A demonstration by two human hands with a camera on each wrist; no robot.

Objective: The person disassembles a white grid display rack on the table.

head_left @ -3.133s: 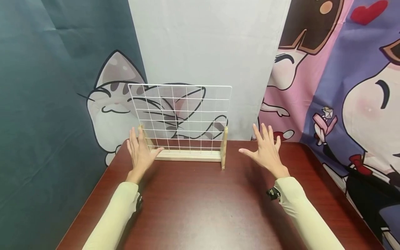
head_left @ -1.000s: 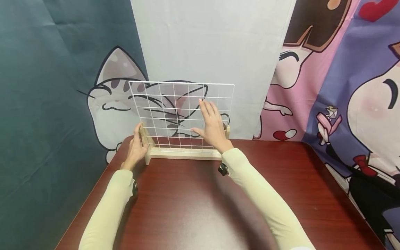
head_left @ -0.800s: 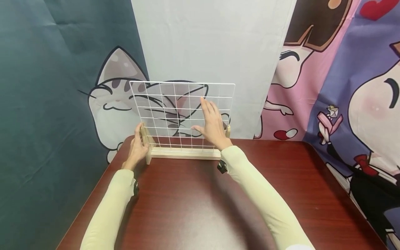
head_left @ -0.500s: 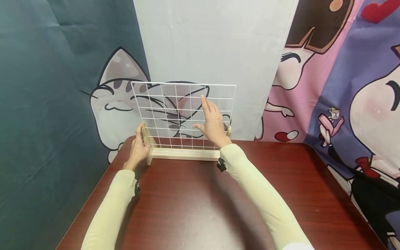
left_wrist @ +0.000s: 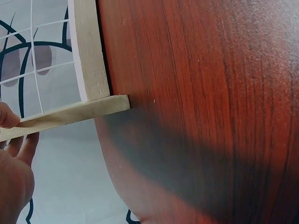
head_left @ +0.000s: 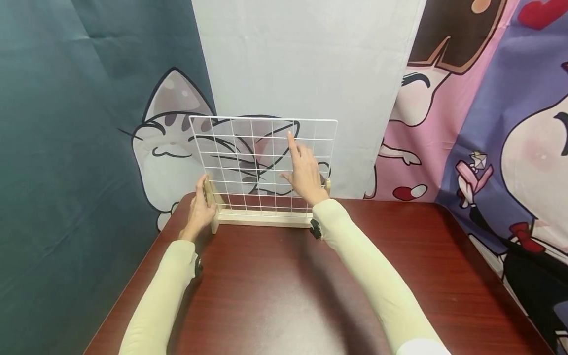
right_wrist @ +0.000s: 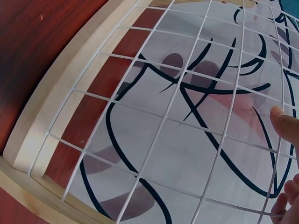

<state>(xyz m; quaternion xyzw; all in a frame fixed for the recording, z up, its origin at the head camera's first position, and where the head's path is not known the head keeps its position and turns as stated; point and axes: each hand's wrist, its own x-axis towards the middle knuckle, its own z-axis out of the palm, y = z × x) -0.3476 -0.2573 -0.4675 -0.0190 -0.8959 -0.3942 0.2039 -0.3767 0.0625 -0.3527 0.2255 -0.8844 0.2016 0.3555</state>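
Note:
A white wire grid panel [head_left: 264,119] stands upright in a pale wooden stand [head_left: 264,220] at the back of the table. My left hand [head_left: 199,211] grips the stand's left side post [left_wrist: 70,115]; in the left wrist view, the thumb lies on one side and the fingers on the other. In front of the panel's right half is my right hand [head_left: 305,173], index finger pointing up and the other fingers slightly bent. The right wrist view has its thumb [right_wrist: 286,125] close over the wires; whether it touches them is unclear. My right hand and forearm partly hide the stand's right post [head_left: 328,186].
The reddish-brown table [head_left: 266,286] extends towards me, with its rounded back corner on the right. Behind it hangs a cloth backdrop [head_left: 306,59] with cartoon prints, close to the table's back edge.
From both hands spread apart, my left hand has taken hold of the left post and my right has come across to the panel. Lately the right index finger has risen clear of the others.

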